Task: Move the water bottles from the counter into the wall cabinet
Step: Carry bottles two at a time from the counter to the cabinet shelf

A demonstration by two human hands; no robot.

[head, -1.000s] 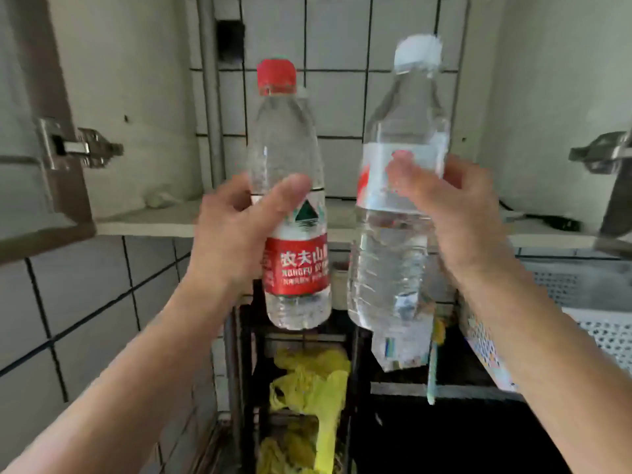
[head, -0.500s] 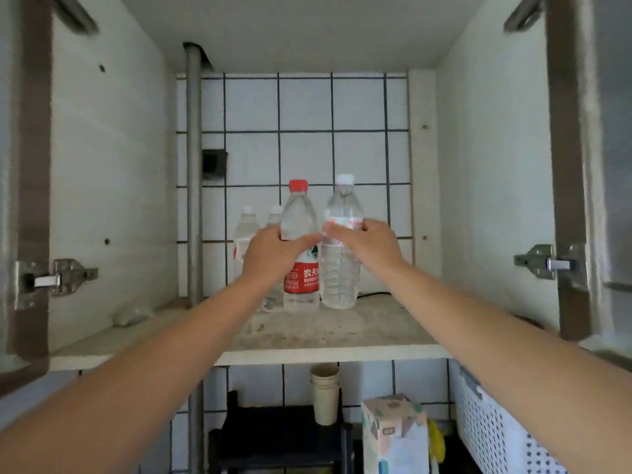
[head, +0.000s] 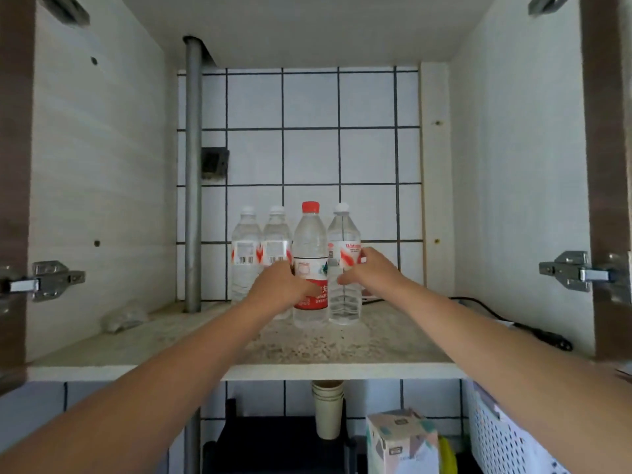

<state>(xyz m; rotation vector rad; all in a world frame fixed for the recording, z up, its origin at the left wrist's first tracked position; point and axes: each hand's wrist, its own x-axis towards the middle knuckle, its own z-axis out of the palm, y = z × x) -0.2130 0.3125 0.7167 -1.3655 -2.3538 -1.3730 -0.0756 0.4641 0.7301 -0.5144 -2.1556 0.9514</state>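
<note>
A clear red-capped bottle (head: 310, 265) and white-capped bottle (head: 344, 268) stand upright on the wall cabinet's shelf (head: 307, 340), each gripped by the left hand (head: 277, 289) and right hand (head: 371, 271), beside two other bottles (head: 261, 244).

bottle cap (head: 310, 206) red | back wall (head: 311, 155) white tiles, dark grout

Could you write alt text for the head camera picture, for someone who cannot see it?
Two bare hands reach into an open wall cabinet: the left hand holds a red-capped water bottle, the right hand a white-capped bottle. Both stand upright on the shelf beside two other bottles.
</note>
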